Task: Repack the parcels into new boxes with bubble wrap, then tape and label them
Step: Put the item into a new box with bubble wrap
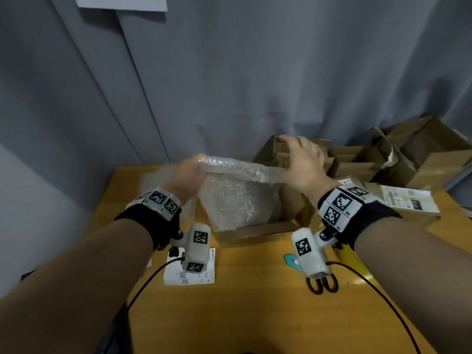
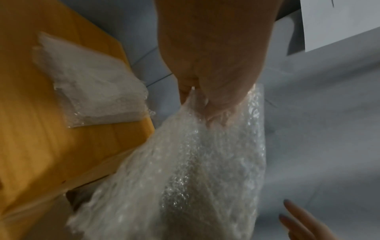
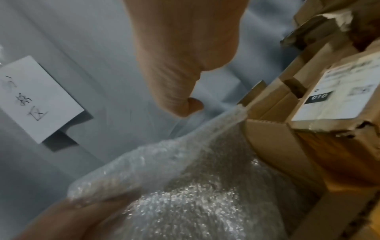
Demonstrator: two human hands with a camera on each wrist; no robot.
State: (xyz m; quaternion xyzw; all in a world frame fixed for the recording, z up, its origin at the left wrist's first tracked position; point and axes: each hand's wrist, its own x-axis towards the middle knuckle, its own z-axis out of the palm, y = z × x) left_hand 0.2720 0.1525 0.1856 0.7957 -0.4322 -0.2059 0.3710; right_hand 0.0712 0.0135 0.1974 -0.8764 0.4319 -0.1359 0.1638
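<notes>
Wooden counter [image 1: 255, 310] is seen bearing an open cardboard box [image 1: 255, 232], paper labels [image 1: 190, 273], black-handled scissors [image 1: 323, 284], folded bubble wrap [image 2: 92, 91] and stacked cartons [image 1: 357, 162].

Bare yellow wooden counter [image 1: 255, 302] lies open at six o'clock. Stacked brown cardboard boxes [image 1: 357, 164] crowd one to three o'clock; black-handled scissors [image 1: 323, 283] and white paper labels [image 1: 190, 273] lie nearer.

Dim, flat indoor light; wrist views soft and motion-blurred, head view's edges bowed.
</notes>
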